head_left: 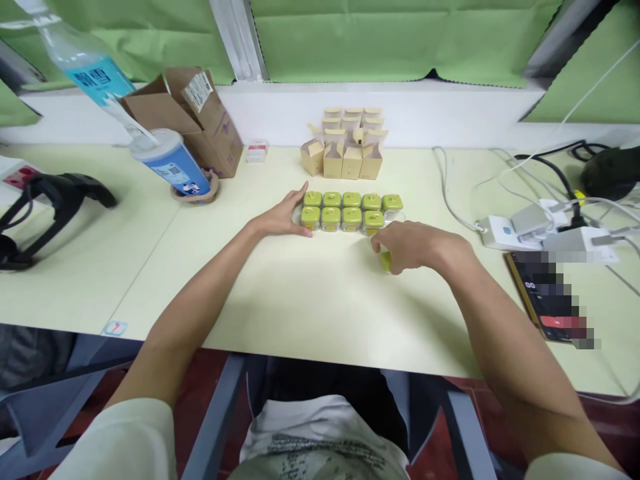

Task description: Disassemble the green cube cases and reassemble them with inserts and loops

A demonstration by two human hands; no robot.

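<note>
Two rows of small clear jars with green lids [331, 217] stand close together on the table. My left hand [277, 217] rests at the left end of the rows, thumb and fingers spread around the corner jars. At the right end, my right hand [413, 245] is closed on a green lid [386, 261], which shows only in part below its fingers. Just behind that hand, a clear jar [395, 217] shows no lid on its visible rim. The rest of this jar is hidden by the hand.
Several small open cartons [353, 162] stand behind the jars. On the left are a brown cardboard box [220, 137], a blue cup [175, 170], a bottle [93, 73] and a black headset-like frame [55, 193]. Power strips [517, 230], cables and a phone [545, 300] lie right.
</note>
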